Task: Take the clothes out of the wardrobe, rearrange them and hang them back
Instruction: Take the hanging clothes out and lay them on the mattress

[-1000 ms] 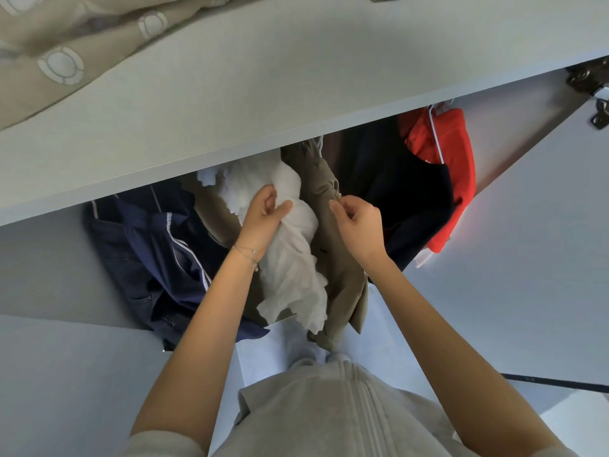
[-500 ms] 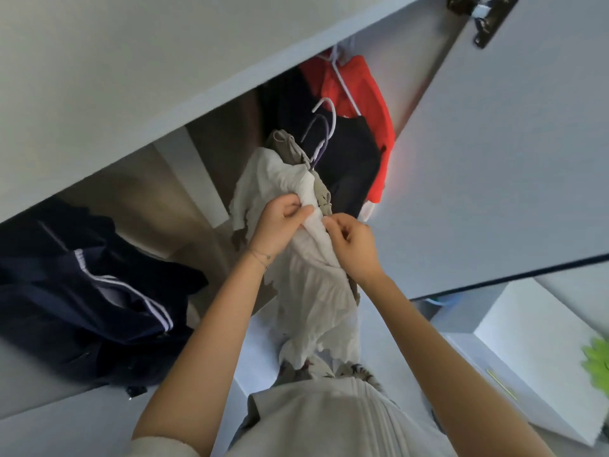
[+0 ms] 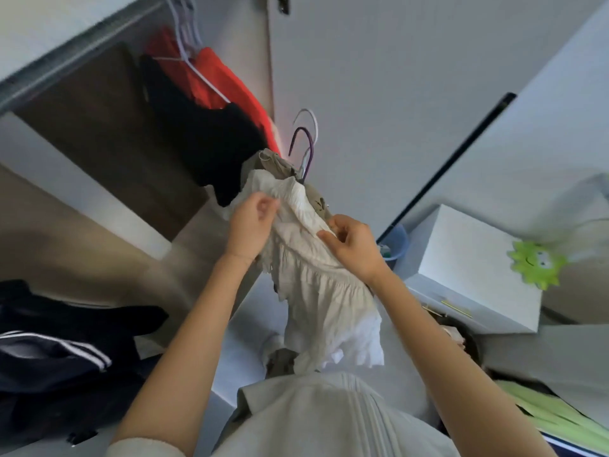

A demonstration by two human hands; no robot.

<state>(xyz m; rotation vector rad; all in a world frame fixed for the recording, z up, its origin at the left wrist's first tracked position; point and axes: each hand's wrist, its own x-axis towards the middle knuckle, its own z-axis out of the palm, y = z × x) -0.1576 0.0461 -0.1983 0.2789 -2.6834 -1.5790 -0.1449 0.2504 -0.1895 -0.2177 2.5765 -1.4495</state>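
From my remote feed I see a pale grey wardrobe (image 3: 66,34) with a brown inner panel, its smooth flat door (image 3: 362,77) swung open on the right. Beyond the door stand a boxy white case (image 3: 468,268), a spiky green toy (image 3: 534,263) at its far edge and a small blue tub (image 3: 397,239) beside it. Inside hang a red garment (image 3: 224,77) and a black one (image 3: 204,140) on thin wire hangers; a navy garment (image 3: 49,351) with white stripes lies bunched low on the left. The white top (image 3: 323,291), crinkled and frilled, is out in front of the wardrobe, over a khaki piece (image 3: 280,164), with two curved hooks (image 3: 304,140) above. The left hand (image 3: 250,225) has its fingers curled, pinching the top's upper edge; the right hand (image 3: 354,247) pinches the fabric at its other shoulder.
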